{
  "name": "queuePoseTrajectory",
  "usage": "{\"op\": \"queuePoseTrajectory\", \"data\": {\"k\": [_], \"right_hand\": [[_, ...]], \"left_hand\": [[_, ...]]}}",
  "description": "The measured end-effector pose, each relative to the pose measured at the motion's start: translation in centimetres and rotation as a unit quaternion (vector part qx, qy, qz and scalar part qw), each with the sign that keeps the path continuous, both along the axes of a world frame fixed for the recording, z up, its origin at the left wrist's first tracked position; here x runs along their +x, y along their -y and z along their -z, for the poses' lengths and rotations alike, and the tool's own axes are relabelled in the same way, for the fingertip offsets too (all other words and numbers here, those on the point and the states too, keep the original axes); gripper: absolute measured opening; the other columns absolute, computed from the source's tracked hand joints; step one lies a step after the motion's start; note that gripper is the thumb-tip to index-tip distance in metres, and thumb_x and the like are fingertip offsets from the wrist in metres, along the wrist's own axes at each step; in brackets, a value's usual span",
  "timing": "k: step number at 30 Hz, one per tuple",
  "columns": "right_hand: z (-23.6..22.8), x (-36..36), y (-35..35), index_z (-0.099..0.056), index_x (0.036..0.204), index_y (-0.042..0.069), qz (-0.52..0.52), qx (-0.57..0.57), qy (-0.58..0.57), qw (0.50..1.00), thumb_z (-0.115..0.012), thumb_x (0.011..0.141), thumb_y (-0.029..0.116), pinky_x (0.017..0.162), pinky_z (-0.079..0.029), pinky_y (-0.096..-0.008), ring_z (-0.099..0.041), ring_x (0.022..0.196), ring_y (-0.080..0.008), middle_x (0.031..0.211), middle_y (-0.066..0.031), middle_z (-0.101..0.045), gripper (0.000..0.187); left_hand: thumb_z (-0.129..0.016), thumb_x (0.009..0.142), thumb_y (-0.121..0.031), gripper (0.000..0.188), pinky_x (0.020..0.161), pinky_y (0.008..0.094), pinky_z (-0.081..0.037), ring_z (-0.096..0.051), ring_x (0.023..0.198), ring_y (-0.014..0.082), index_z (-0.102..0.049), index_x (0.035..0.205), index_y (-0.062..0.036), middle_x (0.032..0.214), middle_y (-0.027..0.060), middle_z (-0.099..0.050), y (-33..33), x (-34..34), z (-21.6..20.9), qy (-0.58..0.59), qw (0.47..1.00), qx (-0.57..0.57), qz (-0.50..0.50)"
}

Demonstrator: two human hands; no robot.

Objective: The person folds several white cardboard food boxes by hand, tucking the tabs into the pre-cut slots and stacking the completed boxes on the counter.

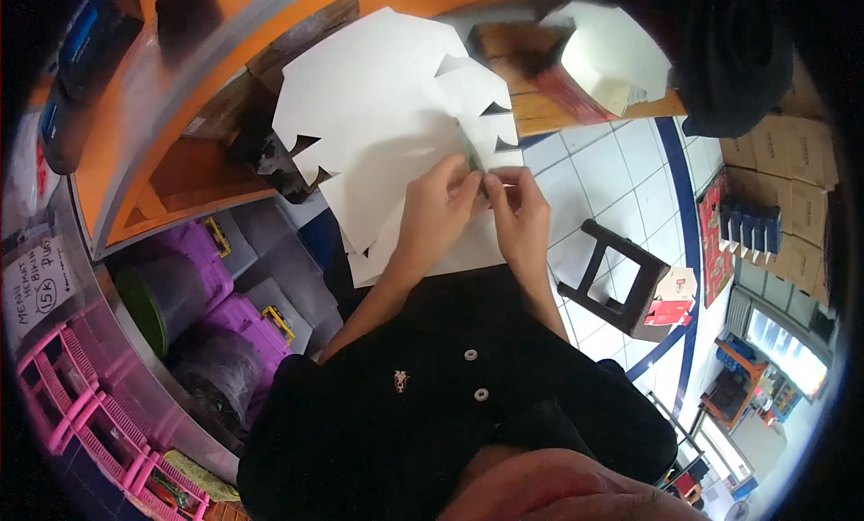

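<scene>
Wide white die-cut card sheets [378, 98] with notched edges and flaps lie in front of me, overlapping one another. Over their right side, my left hand [439, 202] and my right hand [520, 202] meet with fingertips pinched. Between them is a narrow, dark greenish thing [472, 152], slanting up and left across the card; its kind is not clear. Both hands seem to grip its lower end, though the fingers partly hide it. The lower edge of the card reaches close to my dark shirt.
To the left, purple lidded boxes [247, 327] with yellow clips stand beside an orange shelf [189, 179]. A dark stool [621, 282] with a red and white box [670, 296] stands on the white tiled floor [630, 170] at right. Cardboard cartons [787, 179] are stacked farther right.
</scene>
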State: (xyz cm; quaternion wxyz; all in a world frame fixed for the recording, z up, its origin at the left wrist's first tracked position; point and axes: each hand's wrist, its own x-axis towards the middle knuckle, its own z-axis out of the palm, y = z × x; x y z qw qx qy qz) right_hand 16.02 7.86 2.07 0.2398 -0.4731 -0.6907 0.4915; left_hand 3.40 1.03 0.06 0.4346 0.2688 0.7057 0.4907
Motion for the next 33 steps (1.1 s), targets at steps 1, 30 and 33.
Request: {"op": "queuePoseTrajectory", "data": {"k": [1,30,33], "right_hand": [[-0.4,-0.4,0.0,-0.067,0.119,-0.005,-0.019,-0.008,0.006,1.0,-0.068,0.102,0.016,0.066,-0.055,-0.0328,-0.072,0.078,-0.0205,0.104,-0.0187,-0.071,0.027],[-2.9,-0.5,-2.1,-0.062,0.139,0.002,0.007,0.164,0.029,0.986,-0.072,0.098,0.018,0.097,-0.051,-0.0412,-0.062,0.111,-0.0331,0.124,-0.0195,-0.063,0.045],[-5.5,-0.4,-1.1,-0.067,0.129,0.011,-0.092,0.341,0.018,0.935,-0.093,0.073,0.035,0.11,-0.04,-0.0504,-0.053,0.124,-0.0318,0.128,-0.0108,-0.058,0.066]], "left_hand": [[-0.067,0.102,-0.013,0.033,0.083,0.0323,-0.06,-0.074,0.095,0.0194,-0.063,0.13,0.0045,0.11,0.0186,-0.076,0.2,-0.4,-0.5,0.001,0.999,0.033,0.006],[-0.082,0.093,-0.029,0.042,0.078,0.0257,-0.051,-0.063,0.093,0.0103,-0.068,0.117,0.0027,0.104,0.0043,-0.069,2.4,-8.6,-3.4,0.123,0.98,0.072,-0.137],[-0.08,0.094,-0.03,0.039,0.073,0.0243,-0.05,-0.063,0.088,0.0091,-0.07,0.113,0.0016,0.1,0.003,-0.068,1.4,-7.7,-2.6,0.128,0.968,0.093,-0.196]]}}
